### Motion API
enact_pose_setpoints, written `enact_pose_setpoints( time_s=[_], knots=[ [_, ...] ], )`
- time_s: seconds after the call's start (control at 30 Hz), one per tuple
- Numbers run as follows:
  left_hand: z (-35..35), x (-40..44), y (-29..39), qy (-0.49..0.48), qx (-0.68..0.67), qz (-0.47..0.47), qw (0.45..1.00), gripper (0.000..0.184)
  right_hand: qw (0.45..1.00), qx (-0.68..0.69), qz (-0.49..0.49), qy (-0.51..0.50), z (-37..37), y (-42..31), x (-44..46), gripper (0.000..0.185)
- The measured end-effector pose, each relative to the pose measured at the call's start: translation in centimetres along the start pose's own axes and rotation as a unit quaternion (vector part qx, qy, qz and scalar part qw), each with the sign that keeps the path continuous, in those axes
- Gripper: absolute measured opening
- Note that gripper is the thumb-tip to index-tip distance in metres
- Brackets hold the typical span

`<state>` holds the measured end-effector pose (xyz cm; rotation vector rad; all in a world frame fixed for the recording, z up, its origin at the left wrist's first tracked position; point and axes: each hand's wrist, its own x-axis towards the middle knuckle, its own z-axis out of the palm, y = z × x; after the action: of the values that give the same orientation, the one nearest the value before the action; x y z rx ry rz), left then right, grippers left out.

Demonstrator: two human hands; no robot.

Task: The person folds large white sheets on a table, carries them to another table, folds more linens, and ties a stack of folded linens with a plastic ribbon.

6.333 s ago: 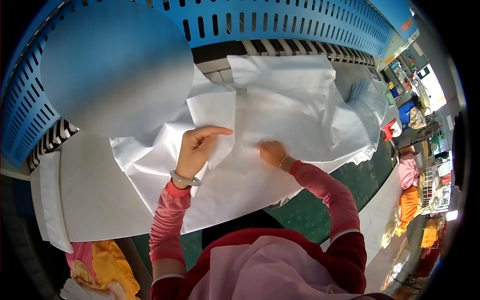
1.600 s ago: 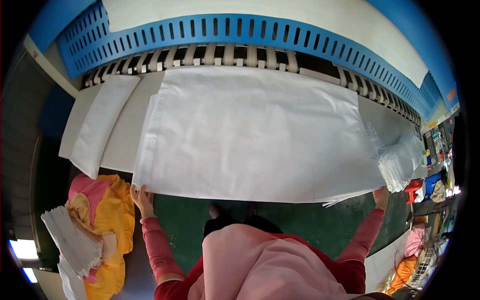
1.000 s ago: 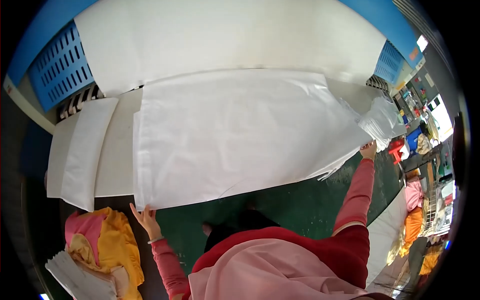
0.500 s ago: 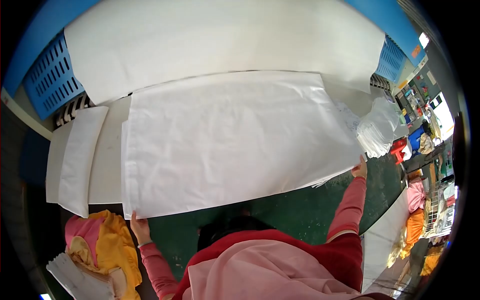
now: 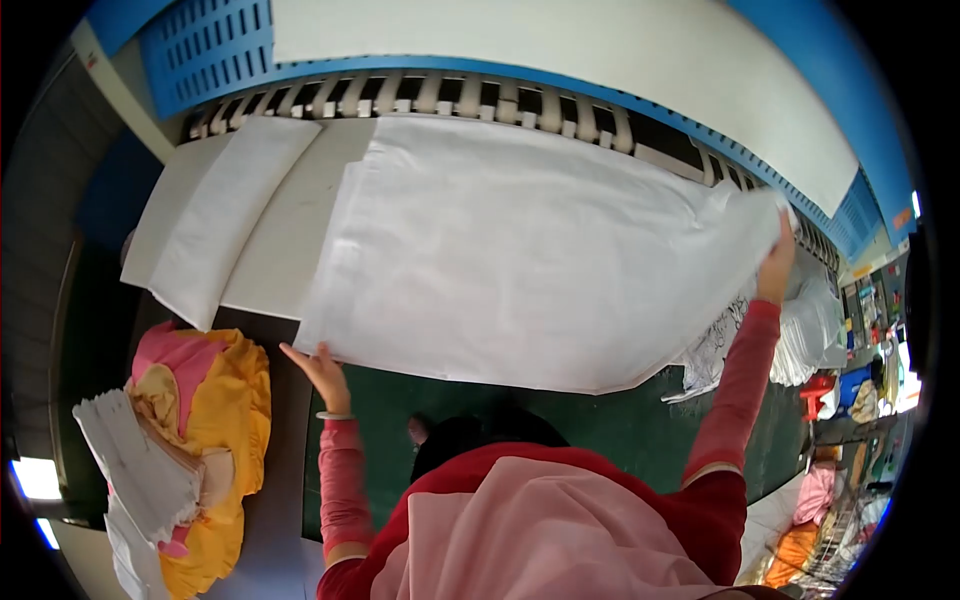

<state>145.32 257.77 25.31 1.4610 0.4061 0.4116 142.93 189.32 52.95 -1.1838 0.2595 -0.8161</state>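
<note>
A wide white cloth (image 5: 520,260) lies spread on the work surface, its far edge close to the rollers. My right hand (image 5: 778,262) grips the cloth's right edge near the rollers and lifts it into a fold. At the near left corner of the cloth is my left hand (image 5: 322,380), fingers spread and holding nothing. Under the cloth's right side, a patterned white fabric (image 5: 715,350) partly shows; the rest is covered.
A row of rollers (image 5: 440,92) runs beneath a white panel (image 5: 560,40) and blue slotted guard. At left are a folded white cloth (image 5: 235,215) and yellow fabric (image 5: 235,400) with pink and white pieces. A white stack (image 5: 808,330) stands at right.
My right hand has moved forward and right, raising the cloth's right edge. My left hand has let go of the near left corner. The view has shifted, and the rollers are now exposed.
</note>
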Motion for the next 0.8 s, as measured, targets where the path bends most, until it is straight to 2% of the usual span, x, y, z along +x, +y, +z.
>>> enact_pose_setpoints(
  time_s=[0.03,0.07,0.13,0.17,0.2,0.23,0.27,0.3,0.33,0.4,0.47,0.53,0.63,0.67,0.7,0.8],
  knots=[
    [0.1,0.3,-0.3,0.013,0.033,0.075,0.997,0.068,0.997,0.005,0.0,-0.079,0.5,2.7,4.6,0.031],
    [0.1,0.7,-0.8,0.025,0.067,0.149,0.986,0.066,0.994,0.047,0.048,-0.084,7.8,2.9,2.9,0.029],
    [0.8,0.1,2.4,0.024,0.139,0.213,0.967,0.059,0.99,-0.02,0.032,-0.135,19.2,5.1,-1.6,0.027],
    [0.0,0.8,0.1,-0.009,0.06,0.155,0.986,0.05,0.98,-0.056,0.05,-0.185,24.4,6.0,-5.0,0.025],
    [-0.7,1.3,-2.3,-0.028,0.02,0.054,0.998,0.034,0.97,-0.076,0.046,-0.228,29.1,7.0,-8.9,0.023],
    [-1.3,1.3,-2.3,-0.057,0.028,0.043,0.997,0.029,0.957,-0.107,0.036,-0.268,32.9,8.4,-12.6,0.023],
    [-1.5,1.3,-1.9,-0.087,0.036,0.032,0.995,0.026,0.938,-0.085,0.067,-0.329,36.0,10.4,-15.9,0.022],
    [-1.6,1.3,-1.6,-0.09,-0.016,-0.007,0.996,0.025,0.921,-0.086,0.074,-0.372,39.0,12.1,-19.8,0.024],
    [-1.7,1.1,-1.3,-0.095,-0.068,-0.046,0.992,0.025,0.884,-0.068,0.082,-0.455,41.1,14.4,-23.1,0.027],
    [-1.9,0.9,-0.1,-0.113,-0.148,-0.073,0.98,0.028,0.815,-0.085,0.139,-0.557,43.7,19.3,-29.8,0.036],
    [-2.5,1.1,-0.8,-0.136,-0.242,-0.153,0.948,0.031,0.703,-0.161,0.093,-0.687,43.4,25.2,-34.4,0.05],
    [-3.3,1.5,-1.7,-0.135,-0.276,-0.201,0.93,0.031,0.667,-0.236,0.03,-0.706,42.1,26.1,-37.5,0.06],
    [-4.2,1.4,-2.4,-0.145,-0.301,-0.236,0.913,0.032,0.706,-0.25,0.119,-0.652,38.0,26.1,-36.9,0.055],
    [-4.5,1.3,-2.6,-0.152,-0.304,-0.243,0.908,0.033,0.721,-0.245,0.204,-0.615,36.3,25.9,-36.2,0.05],
    [-5.0,1.3,-3.0,-0.182,-0.308,-0.244,0.901,0.044,0.734,-0.262,0.182,-0.6,34.3,25.5,-35.4,0.045],
    [-6.3,1.7,-4.9,-0.225,-0.277,-0.221,0.908,0.047,0.775,-0.338,0.15,-0.513,27.8,25.0,-33.6,0.036]
  ],
)
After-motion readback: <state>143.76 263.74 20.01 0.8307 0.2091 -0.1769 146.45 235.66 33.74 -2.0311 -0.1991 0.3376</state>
